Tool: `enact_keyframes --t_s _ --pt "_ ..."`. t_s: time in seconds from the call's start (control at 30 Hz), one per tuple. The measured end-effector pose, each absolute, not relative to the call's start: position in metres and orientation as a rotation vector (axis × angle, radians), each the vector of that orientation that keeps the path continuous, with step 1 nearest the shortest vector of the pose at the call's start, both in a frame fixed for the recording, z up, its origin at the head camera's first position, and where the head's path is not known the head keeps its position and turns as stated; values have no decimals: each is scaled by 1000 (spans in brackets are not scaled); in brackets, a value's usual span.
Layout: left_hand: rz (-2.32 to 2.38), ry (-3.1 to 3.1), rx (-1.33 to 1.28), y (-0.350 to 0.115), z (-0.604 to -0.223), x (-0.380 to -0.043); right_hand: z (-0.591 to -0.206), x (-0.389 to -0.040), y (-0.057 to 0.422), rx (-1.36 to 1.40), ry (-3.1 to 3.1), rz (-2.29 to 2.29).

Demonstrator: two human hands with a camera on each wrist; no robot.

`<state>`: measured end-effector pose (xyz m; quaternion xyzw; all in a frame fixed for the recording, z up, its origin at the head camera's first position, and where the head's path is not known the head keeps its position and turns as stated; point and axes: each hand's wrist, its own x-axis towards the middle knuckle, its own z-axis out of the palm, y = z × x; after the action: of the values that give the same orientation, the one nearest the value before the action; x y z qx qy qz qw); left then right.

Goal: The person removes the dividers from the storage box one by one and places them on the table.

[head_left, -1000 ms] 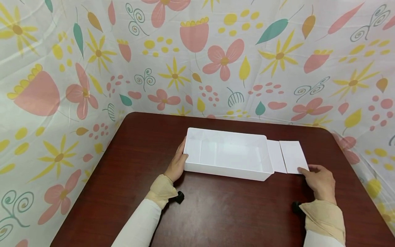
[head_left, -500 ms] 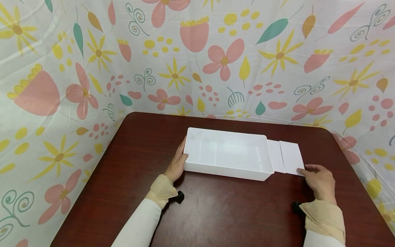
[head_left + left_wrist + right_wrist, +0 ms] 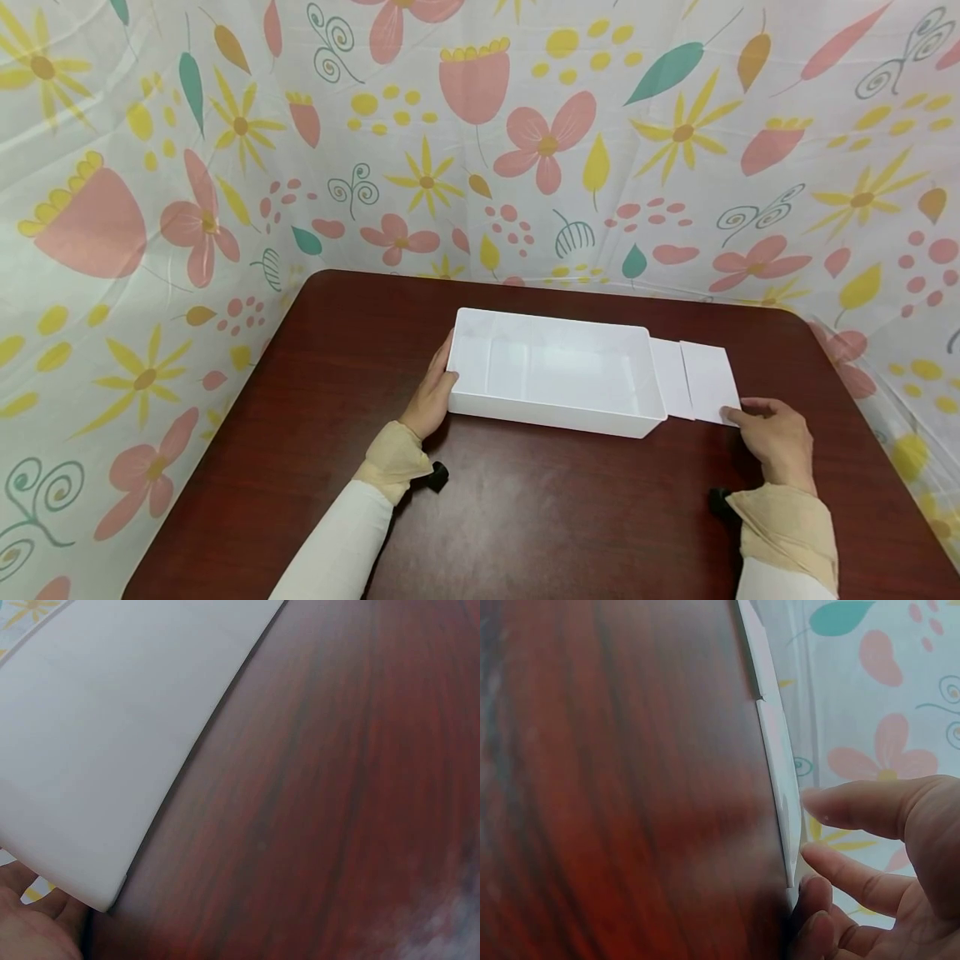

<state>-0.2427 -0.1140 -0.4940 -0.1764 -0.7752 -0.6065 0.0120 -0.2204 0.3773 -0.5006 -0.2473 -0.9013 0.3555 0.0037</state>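
Observation:
A long white plastic tray [image 3: 555,367] with raised walls lies on the table in the head view. My left hand [image 3: 429,400] is at its left end, thumb at the near corner and fingers along the outside of the end wall. The left wrist view shows the tray's outer side [image 3: 120,735] and part of the hand [image 3: 37,926]. Right of the tray are two thin white flat pieces, an inner one [image 3: 670,379] and an outer one [image 3: 708,382], set slightly askew. My right hand [image 3: 776,437] holds the outer piece's near right corner between thumb and index finger; its other fingers are curled.
The dark red-brown table [image 3: 570,517] extends in front of the tray and to both sides. Behind it and at the left hangs a flower-patterned cloth [image 3: 465,208]. Black devices are strapped on both wrists.
The outer white piece has turned slightly, its right edge shifting left and toward me, with my right thumb on its corner. The tray and left hand have stayed in place.

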Motion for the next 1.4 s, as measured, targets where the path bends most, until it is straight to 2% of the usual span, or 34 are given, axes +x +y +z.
enact_keyframes --t_s 0.67,1.17,1.4 --pt "-1884 -2372 -587 -114 -492 -245 -481 -222 354 -673 -2741 1122" --pt "-1884 -2388 -550 -113 -493 -243 -441 -219 277 -361 -2642 1070" --pt "-1881 -2388 -545 -114 -495 -242 -437 -219 235 -151 -2633 1090"
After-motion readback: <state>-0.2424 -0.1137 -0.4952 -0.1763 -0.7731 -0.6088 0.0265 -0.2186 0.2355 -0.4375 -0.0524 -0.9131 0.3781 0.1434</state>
